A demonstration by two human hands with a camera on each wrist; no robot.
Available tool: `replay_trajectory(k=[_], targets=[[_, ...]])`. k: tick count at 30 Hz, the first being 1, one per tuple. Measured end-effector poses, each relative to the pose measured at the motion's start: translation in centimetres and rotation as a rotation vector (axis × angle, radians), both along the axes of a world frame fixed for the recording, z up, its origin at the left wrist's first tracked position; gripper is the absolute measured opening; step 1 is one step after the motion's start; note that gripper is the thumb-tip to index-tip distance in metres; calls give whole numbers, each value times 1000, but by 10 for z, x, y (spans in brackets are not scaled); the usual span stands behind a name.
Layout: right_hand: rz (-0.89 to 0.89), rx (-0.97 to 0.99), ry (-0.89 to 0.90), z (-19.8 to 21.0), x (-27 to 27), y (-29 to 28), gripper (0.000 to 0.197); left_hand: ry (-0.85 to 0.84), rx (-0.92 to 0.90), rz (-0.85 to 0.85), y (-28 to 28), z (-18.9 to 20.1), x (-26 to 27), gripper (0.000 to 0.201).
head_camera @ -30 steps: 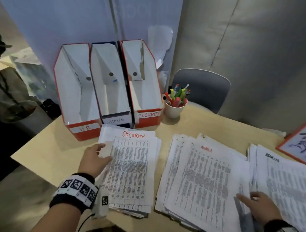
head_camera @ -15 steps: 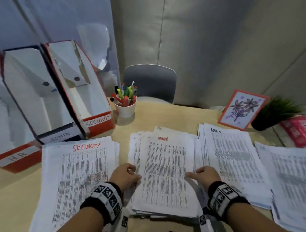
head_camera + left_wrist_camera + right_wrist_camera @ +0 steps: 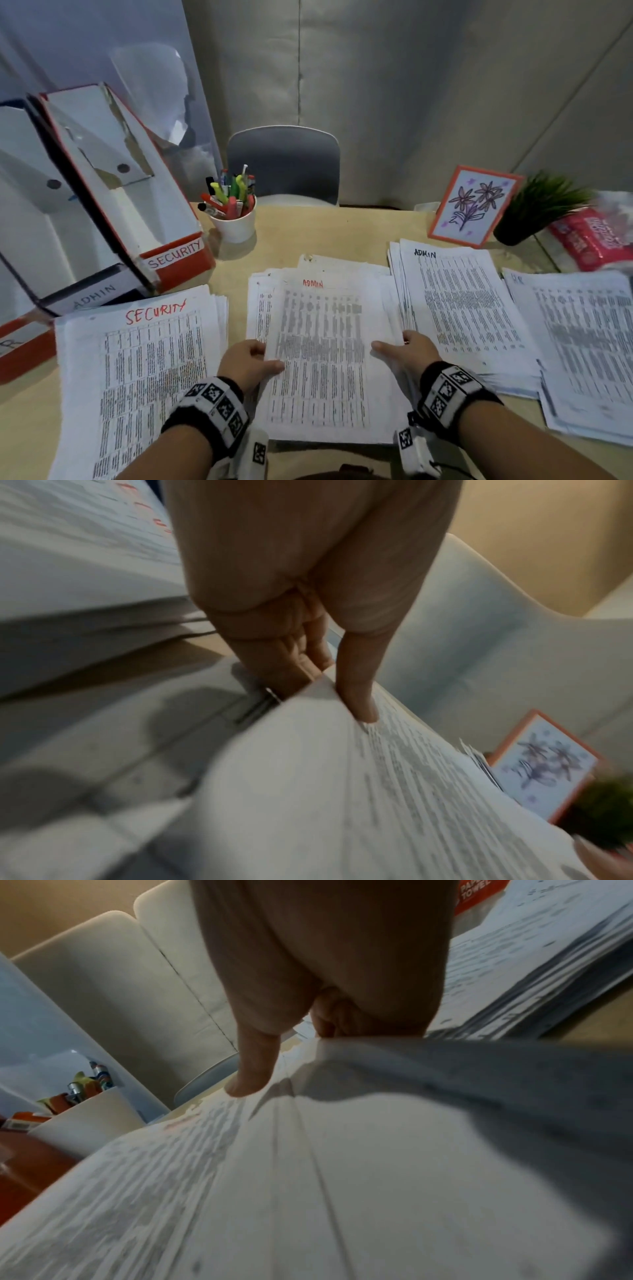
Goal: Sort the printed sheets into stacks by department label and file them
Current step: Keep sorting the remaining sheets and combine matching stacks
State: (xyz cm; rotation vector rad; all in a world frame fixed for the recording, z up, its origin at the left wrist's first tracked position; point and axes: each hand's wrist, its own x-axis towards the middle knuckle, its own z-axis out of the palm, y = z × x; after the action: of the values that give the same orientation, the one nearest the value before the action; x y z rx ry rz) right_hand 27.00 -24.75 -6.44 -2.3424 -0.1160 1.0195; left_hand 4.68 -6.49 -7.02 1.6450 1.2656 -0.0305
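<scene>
A thick middle stack of printed sheets marked ADMIN in red lies on the table in front of me. My left hand grips its left edge, thumb on top and fingers tucked under. My right hand grips the right edge the same way, thumb on top. The stack's sides lift slightly. A SECURITY stack lies to the left, a second ADMIN stack and an HR stack to the right. File boxes labelled SECURITY, ADMIN and HR stand at the back left.
A white cup of pens stands behind the middle stack. A framed flower drawing, a small plant and a red paper towel pack sit at the back right. A grey chair faces the table's far edge.
My left hand left the SECURITY stack and moved to the middle ADMIN stack. Both hands now clasp that stack's side edges, and my view has swung right.
</scene>
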Motion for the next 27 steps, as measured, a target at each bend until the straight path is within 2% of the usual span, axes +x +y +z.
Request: replay_trajectory(k=[1, 3, 7, 13, 17, 20, 23, 27], targets=[[-47, 35, 32, 1, -1, -1, 71, -2, -23, 1, 3, 0, -4, 26], [-110, 64, 68, 0, -4, -4, 81, 3, -45, -28, 8, -1, -11, 14], [-72, 19, 25, -5, -5, -4, 88, -9, -49, 27, 14, -3, -19, 24], [-25, 14, 6, -3, -1, -4, 73, -115, 14, 243, 23, -1, -31, 10], [-14, -6, -37, -5, 2, -4, 53, -230, -181, 406, 46, 0, -55, 9], [47, -11, -102, -9, 2, -5, 26, -301, -252, 526, 59, 0, -72, 15], [26, -8, -160, -12, 3, -4, 40, -338, -282, 591, 65, 0, -85, 19], [33, -31, -253, -8, 0, -3, 37, -324, -264, 582, 64, 1, -90, 18]])
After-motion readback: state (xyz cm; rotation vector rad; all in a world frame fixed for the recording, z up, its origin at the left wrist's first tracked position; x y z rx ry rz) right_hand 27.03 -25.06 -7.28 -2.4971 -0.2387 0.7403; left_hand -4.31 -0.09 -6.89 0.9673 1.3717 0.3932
